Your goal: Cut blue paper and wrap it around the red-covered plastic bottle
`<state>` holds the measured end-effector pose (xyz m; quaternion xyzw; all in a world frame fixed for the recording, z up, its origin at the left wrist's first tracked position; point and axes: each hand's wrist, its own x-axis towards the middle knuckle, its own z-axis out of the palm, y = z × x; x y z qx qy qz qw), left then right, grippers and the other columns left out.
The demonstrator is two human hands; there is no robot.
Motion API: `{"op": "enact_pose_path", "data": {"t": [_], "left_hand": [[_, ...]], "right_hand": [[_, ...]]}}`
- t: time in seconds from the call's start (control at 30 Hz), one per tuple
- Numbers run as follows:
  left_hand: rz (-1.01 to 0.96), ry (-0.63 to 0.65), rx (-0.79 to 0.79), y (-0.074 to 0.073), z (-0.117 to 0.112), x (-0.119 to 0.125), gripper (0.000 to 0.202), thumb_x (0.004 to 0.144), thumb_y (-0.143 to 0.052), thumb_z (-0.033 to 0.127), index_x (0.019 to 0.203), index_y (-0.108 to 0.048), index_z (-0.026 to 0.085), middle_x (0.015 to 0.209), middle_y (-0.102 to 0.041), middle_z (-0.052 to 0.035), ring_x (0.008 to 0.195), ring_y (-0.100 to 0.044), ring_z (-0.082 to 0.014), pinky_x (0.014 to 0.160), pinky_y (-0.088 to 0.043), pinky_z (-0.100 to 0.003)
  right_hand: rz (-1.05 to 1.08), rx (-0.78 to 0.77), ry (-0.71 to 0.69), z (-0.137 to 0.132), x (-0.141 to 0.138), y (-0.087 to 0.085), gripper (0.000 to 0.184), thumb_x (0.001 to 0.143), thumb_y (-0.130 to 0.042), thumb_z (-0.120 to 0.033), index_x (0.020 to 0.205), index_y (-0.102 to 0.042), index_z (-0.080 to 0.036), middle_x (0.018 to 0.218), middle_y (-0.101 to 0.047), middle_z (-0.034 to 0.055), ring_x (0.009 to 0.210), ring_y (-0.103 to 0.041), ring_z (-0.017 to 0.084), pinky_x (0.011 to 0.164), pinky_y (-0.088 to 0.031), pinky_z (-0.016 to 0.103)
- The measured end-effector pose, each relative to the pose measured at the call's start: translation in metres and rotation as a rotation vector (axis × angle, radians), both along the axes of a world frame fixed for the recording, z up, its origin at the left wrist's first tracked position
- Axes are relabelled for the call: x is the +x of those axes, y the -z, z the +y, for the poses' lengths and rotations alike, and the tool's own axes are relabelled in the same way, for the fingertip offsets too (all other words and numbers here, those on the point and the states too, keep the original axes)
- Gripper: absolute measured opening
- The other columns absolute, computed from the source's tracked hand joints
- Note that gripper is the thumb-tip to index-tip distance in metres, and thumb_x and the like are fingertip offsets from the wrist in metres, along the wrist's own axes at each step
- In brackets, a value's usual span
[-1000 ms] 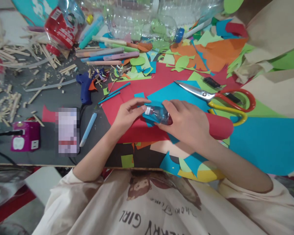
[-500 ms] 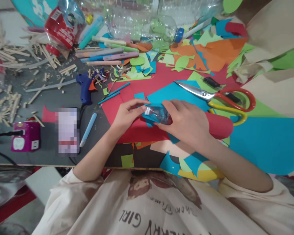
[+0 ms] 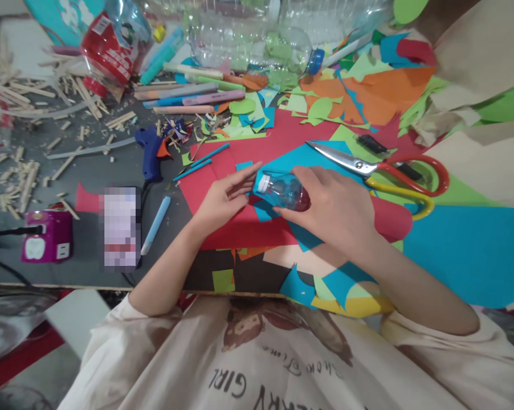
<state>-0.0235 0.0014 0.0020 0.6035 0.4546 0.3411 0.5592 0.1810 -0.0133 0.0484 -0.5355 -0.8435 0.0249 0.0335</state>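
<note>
Right hand (image 3: 334, 210) gripping small clear bottle (image 3: 285, 191), lying just left of scissors (image 3: 380, 168), over blue paper (image 3: 300, 162). Left hand (image 3: 223, 199) open, fingers flattening paper beside cap. Judgement: keeping bottle steady, paper edge taut while wrapping.

Pixel-blurred object (image 3: 119, 226) beside glue gun (image 3: 151, 152)
</note>
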Motion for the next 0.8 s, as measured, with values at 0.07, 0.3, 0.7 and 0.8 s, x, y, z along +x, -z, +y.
{"op": "enact_pose_path", "data": {"t": [0.07, 0.3, 0.7, 0.8], "left_hand": [[0.134, 0.028, 0.089, 0.0, 0.0, -0.001, 0.054, 0.08, -0.056, 0.026, 0.133, -0.053, 0.021, 0.133, -0.06, -0.0059, 0.119, -0.06, -0.0237, 0.1, -0.049, -0.034], [0.567, 0.144, 0.414, 0.002, 0.0, -0.006, 0.05, 0.091, -0.046, 0.029, 0.14, -0.044, 0.019, 0.139, -0.054, -0.0072, 0.124, -0.056, -0.0215, 0.103, -0.045, -0.03], [0.613, 0.279, 0.528, -0.011, 0.01, -0.021, 0.038, 0.088, -0.049, 0.026, 0.125, -0.057, 0.022, 0.123, -0.067, -0.0065, 0.114, -0.062, -0.0205, 0.098, -0.048, -0.032], [0.568, 0.287, 0.578, -0.009, 0.013, -0.023, 0.035, 0.087, -0.051, 0.027, 0.12, -0.061, 0.021, 0.12, -0.068, -0.0075, 0.113, -0.063, -0.0209, 0.099, -0.048, -0.034]], "right_hand": [[0.003, -0.007, 0.009, 0.0, 0.0, 0.0, 0.049, 0.085, -0.052, -0.056, 0.108, -0.057, -0.013, 0.094, -0.068, 0.013, 0.079, -0.062, 0.025, 0.057, -0.033, 0.03], [0.012, -0.017, 0.015, 0.0, -0.001, 0.001, 0.047, 0.087, -0.048, -0.055, 0.108, -0.056, -0.014, 0.092, -0.067, 0.0131, 0.076, -0.06, 0.024, 0.056, -0.031, 0.029], [0.006, -0.017, -0.068, -0.004, -0.001, 0.004, 0.047, 0.087, -0.048, -0.054, 0.112, -0.055, -0.014, 0.09, -0.067, 0.0122, 0.075, -0.06, 0.024, 0.058, -0.031, 0.03], [0.005, -0.014, -0.085, -0.005, -0.001, 0.004, 0.045, 0.086, -0.051, -0.051, 0.111, -0.056, -0.014, 0.09, -0.068, 0.0121, 0.076, -0.061, 0.024, 0.059, -0.033, 0.03]]}}
